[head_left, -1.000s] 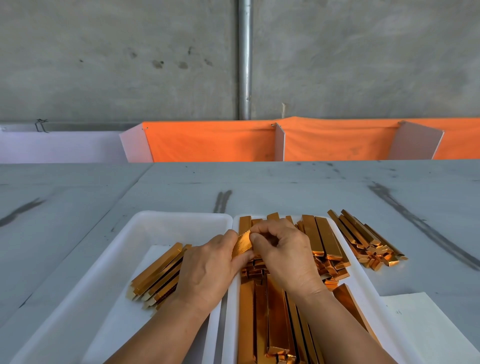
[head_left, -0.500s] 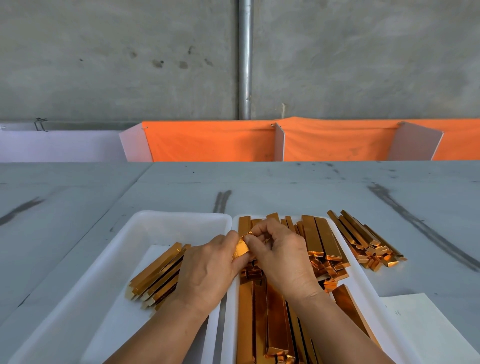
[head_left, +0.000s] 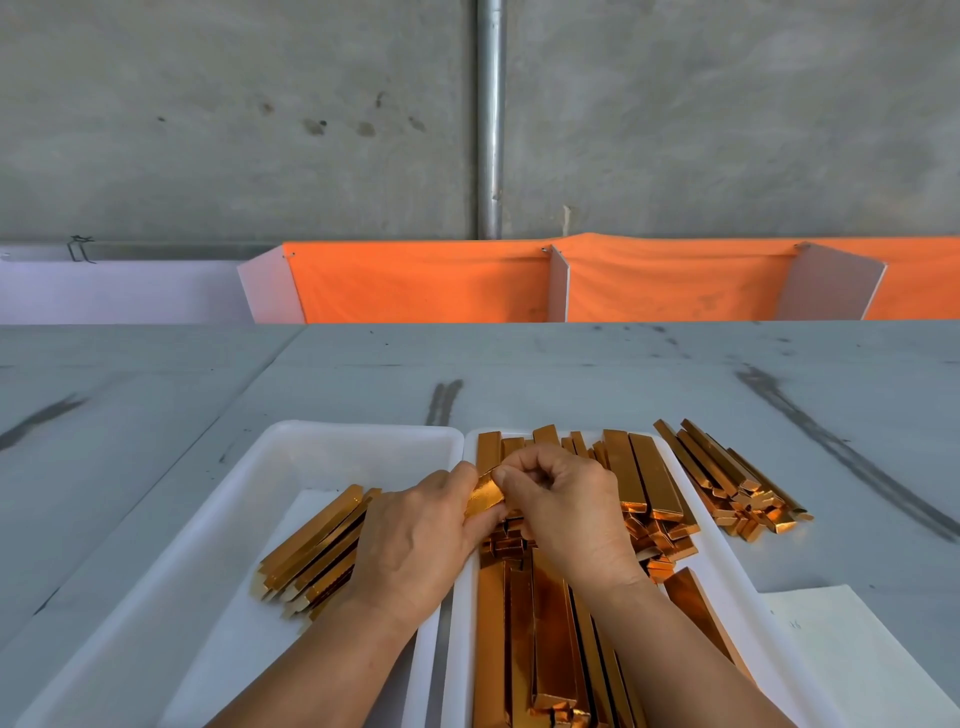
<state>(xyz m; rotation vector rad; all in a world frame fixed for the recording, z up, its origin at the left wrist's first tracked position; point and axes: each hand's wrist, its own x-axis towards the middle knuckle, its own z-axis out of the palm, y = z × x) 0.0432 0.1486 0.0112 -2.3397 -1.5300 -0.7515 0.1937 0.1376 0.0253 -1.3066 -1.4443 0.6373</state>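
Since a second ago the hands have barely shifted; the right hand (head_left: 566, 504) curls tighter. Its fingers and those of the left hand (head_left: 415, 540) pinch one gold strip (head_left: 484, 496) above the joint between the left tray (head_left: 291, 441) and the right tray (head_left: 464, 649). The fold appears unfinished.

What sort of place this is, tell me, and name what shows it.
Probably a small packing or assembly workshop: a long grey worktable, white trays of gold-foil strips, and orange cloth dividers against a bare concrete wall.
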